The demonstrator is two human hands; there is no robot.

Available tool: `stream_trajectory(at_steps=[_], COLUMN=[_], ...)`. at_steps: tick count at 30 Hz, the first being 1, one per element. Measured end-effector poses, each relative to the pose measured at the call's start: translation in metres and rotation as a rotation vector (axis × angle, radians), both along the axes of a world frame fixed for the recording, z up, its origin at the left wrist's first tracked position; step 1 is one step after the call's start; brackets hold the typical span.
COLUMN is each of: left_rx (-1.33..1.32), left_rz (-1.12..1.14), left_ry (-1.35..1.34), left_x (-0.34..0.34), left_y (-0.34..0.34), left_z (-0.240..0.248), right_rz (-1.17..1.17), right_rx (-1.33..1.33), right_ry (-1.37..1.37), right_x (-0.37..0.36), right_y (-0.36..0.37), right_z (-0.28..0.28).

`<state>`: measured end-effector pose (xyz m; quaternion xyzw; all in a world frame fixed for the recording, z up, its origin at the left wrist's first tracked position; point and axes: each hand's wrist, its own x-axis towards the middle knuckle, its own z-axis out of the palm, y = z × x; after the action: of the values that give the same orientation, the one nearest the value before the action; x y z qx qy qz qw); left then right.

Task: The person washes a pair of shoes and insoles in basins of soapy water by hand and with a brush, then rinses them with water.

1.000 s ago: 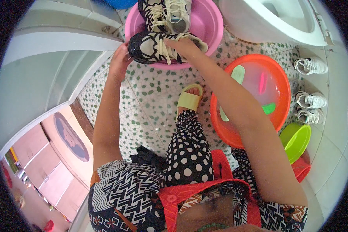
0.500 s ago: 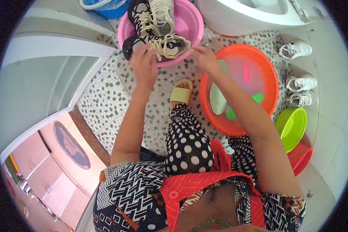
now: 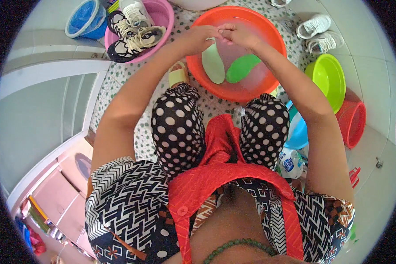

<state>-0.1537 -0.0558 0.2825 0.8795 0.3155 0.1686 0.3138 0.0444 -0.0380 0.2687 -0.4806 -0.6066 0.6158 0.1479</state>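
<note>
Speckled tile floor (image 3: 119,94), wash basins around a seated person.
Both hands, left hand (image 3: 201,37) and right hand (image 3: 238,34), meet over the orange basin (image 3: 251,90), fingers pinched together on something too small to identify; two insoles (image 3: 226,67) soak below.

Both bare forearms are reaching up from the lower corners toward the upper centre of the frame, where the left hand (image 3: 201,38) and the right hand (image 3: 240,35) are meeting fingertip to fingertip, fingers curled and knuckles raised, while both elbows are spreading wide.
</note>
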Motion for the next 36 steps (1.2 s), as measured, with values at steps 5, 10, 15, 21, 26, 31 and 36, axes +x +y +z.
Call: stream_trajectory(at_steps=[5, 10, 15, 21, 26, 31, 36], left_rx=[0.037, -0.203, 0.100, 0.411, 0.310, -0.181, -0.960], left_rz=[-0.053, -0.077, -0.211, -0.223, -0.361, 0.049, 0.546], left_ry=[0.005, 0.595, 0.626, 0.661, 0.864, 0.857, 0.634], left_x=[0.031, 0.048, 0.042, 0.044, 0.085, 0.055, 0.067], left_y=[0.011, 0.016, 0.002, 0.018, 0.032, 0.010, 0.047], left_z=[-0.027, -0.123, -0.190, -0.247, -0.245, -0.312, -0.312], right_rz=[-0.125, -0.194, -0.126, -0.093, 0.134, -0.270, -0.536], right_rx=[-0.043, 0.007, 0.311, 0.705, 0.611, 0.356, 0.262], right_ry=[0.027, -0.153, -0.473, -0.396, -0.577, -0.313, -0.479], right_x=[0.038, 0.097, 0.110, 0.087, 0.107, 0.064, 0.130], right_y=[-0.006, 0.011, 0.023, 0.054, 0.039, 0.005, -0.023], right_z=[-0.008, -0.110, -0.196, -0.246, -0.282, -0.256, -0.297])
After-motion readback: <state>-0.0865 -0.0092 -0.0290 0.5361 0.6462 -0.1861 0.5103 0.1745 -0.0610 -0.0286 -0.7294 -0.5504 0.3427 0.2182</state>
